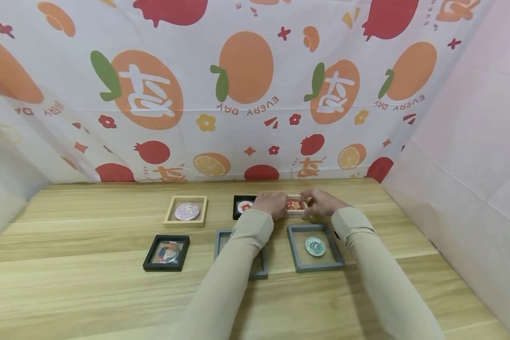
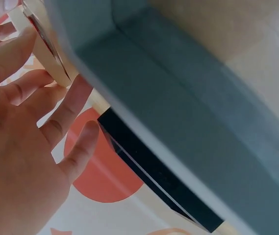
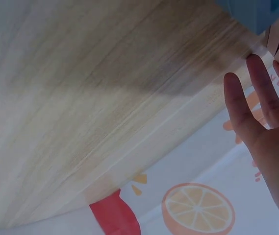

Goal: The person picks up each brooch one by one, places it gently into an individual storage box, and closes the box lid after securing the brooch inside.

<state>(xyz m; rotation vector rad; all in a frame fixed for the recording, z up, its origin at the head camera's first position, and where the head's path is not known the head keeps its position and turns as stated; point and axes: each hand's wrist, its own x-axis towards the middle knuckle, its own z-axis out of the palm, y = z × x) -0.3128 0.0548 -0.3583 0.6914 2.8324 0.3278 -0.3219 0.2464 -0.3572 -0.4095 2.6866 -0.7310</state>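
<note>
At the back of the table, both hands grip a small cream display frame (image 1: 295,213) with a red, flower-patterned piece inside it. My left hand (image 1: 272,204) holds its left side; in the left wrist view the thumb and nearer fingers lie along the frame's edge, with the other fingers spread. On the opposite side, my right hand (image 1: 321,203) pinches the right edge, its outer fingers extended in the right wrist view. Just left of the left hand lies a black frame (image 1: 236,208) holding a round badge with a red flower, partly covered by that hand.
Nearer me lie two grey frames, one (image 1: 265,271) under the left forearm, the other (image 1: 294,250) with a green round badge (image 1: 315,246). On the left are a light wood frame (image 1: 168,213) and a black frame (image 1: 147,259). A fruit-print cloth (image 1: 246,141) hangs behind the table.
</note>
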